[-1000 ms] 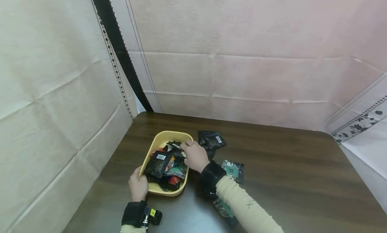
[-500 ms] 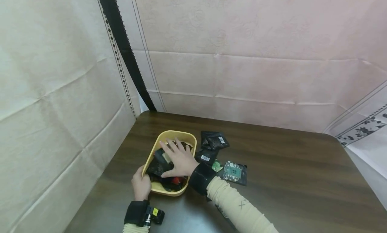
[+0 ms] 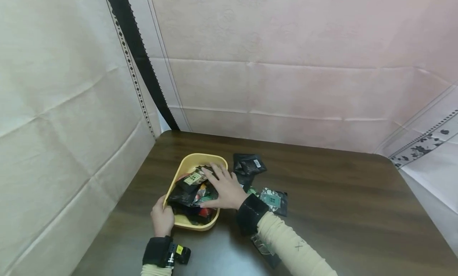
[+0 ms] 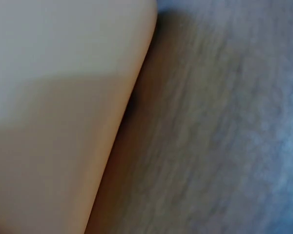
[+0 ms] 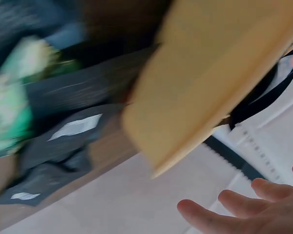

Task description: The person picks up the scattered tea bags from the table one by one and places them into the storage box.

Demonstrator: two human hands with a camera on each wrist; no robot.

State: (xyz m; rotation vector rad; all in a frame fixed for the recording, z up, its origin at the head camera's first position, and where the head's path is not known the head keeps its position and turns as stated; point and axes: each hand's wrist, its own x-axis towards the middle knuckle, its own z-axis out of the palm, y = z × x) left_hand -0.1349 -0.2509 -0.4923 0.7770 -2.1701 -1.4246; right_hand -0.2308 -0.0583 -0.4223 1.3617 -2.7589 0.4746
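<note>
A yellow plastic basket (image 3: 192, 227) on the table holds a pile of small, mostly black packets (image 3: 180, 196). On top lies a packet with a pale green label (image 3: 194, 178). My left hand (image 3: 162, 219) grips the basket's near-left rim, thumb on the inner side. With fingers spread, my right hand (image 3: 228, 191) hovers over the right side of the pile and overlaps the packets there. The right wrist view shows its fingertips apart beside the tilted-looking basket wall (image 5: 200, 83). In the left wrist view, a smooth pale surface (image 4: 53, 97) fills the left side.
Right of the basket, black packets (image 3: 248, 164) lie near the back. A packet with a teal label (image 3: 273, 201) sits farther right, and another packet (image 3: 265, 250) is partly under the right forearm. Fabric curtains (image 3: 293, 89) hang behind the wooden table (image 3: 340, 196).
My right hand was bent at the basket's right side, then spread over the pile, and has since drawn back rightward. The green-labelled packet now shows on top. My left hand keeps its grip.
</note>
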